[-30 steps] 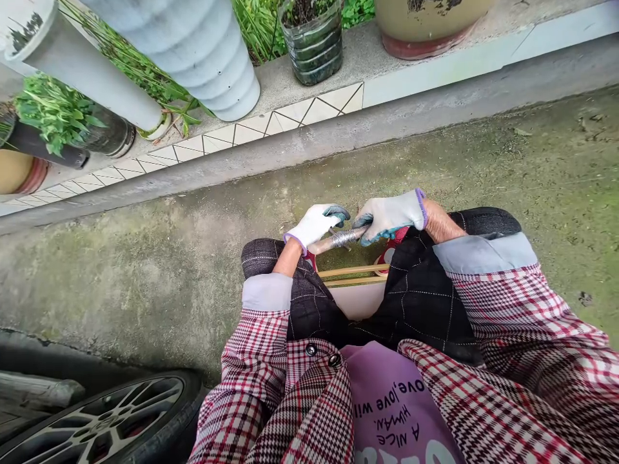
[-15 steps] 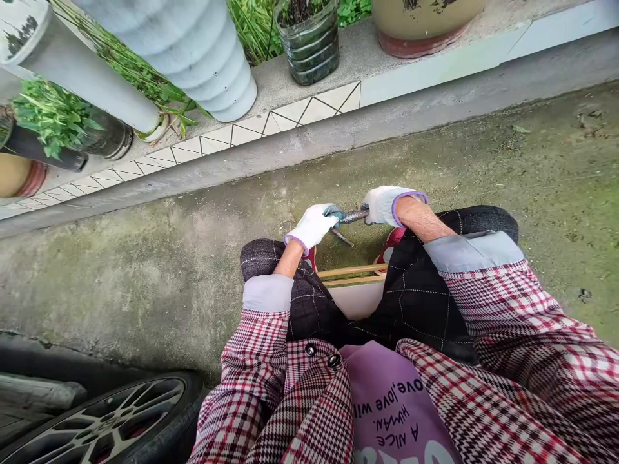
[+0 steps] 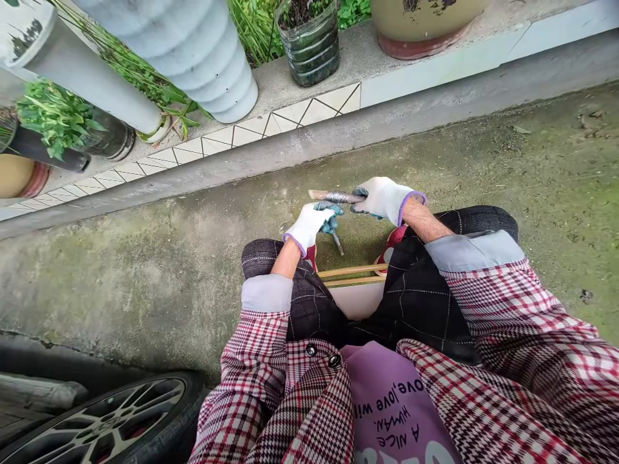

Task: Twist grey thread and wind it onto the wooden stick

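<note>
Stick (image 3: 318, 194), pinched in the right grip (image 3: 382, 197), now shows me its bared wire coil (image 3: 337, 196), the left grip (image 3: 313, 222) dropped just below it, pinching a thin rod (image 3: 337, 243).

I have open concrete ground (image 3: 222, 212) beyond both hands, right up to the foot of the ledge (image 3: 435, 72). Along its front edge, the ribbed planter (image 3: 207, 58) and bottle pot (image 3: 312, 48) stand in my way, with narrow bare gaps either side of the bottle pot. Between the left hand (image 3: 316, 222) and right hand (image 3: 384, 198) I'm tight: the wire-wrapped stick (image 3: 338, 196) crosses there, and a thin rod (image 3: 337, 243) juts below. Bodyward, two slats (image 3: 355, 272) bar the opening between the knees. Leftward I could swing wide, short of the wheel (image 3: 111, 419).
</note>
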Demonstrator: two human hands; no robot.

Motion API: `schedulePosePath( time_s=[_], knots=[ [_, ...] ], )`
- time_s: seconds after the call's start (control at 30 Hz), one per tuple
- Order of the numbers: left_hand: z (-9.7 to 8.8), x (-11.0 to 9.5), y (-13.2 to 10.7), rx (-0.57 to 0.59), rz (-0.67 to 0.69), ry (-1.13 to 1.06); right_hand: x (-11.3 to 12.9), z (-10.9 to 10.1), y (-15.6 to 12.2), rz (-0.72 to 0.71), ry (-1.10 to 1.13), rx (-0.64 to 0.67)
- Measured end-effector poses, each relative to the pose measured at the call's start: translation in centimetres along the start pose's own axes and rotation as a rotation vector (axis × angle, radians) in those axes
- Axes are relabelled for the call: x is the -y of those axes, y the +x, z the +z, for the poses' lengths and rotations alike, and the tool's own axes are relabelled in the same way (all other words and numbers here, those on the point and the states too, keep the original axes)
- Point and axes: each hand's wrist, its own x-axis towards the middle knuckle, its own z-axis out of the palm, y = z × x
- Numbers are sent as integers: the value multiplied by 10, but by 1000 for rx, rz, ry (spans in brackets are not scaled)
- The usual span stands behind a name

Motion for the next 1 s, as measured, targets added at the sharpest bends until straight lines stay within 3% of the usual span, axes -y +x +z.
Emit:
schedulePosePath(
  time_s=[0.1,0.17,0.27,0.37,0.47,0.6,0.7,0.83,1.0],
  knots=[
    [0,-2,0,-28,-34,-61,6,-1,-7,38,160,84],
    [-1,-3,-2,-22,-9,-121,7,0,-13,47,385,152],
    [-7,-5,-8,105,80,-242,7,-1,-22,-3,669,268],
    [-12,-5,-12,191,133,-306,5,0,-24,-52,735,351],
    [-9,-5,-9,106,113,-303,5,5,-17,-95,534,266],
    [-2,-5,-2,-68,62,-262,7,13,-5,-118,53,-11],
    [-2,-6,-2,-60,76,-241,9,16,-3,-167,-105,-120],
    [-7,-7,-5,8,89,-222,10,13,-7,-168,-40,-121],
    [-7,-5,-2,16,104,-171,11,-3,-14,-54,507,-81]
  ],
)
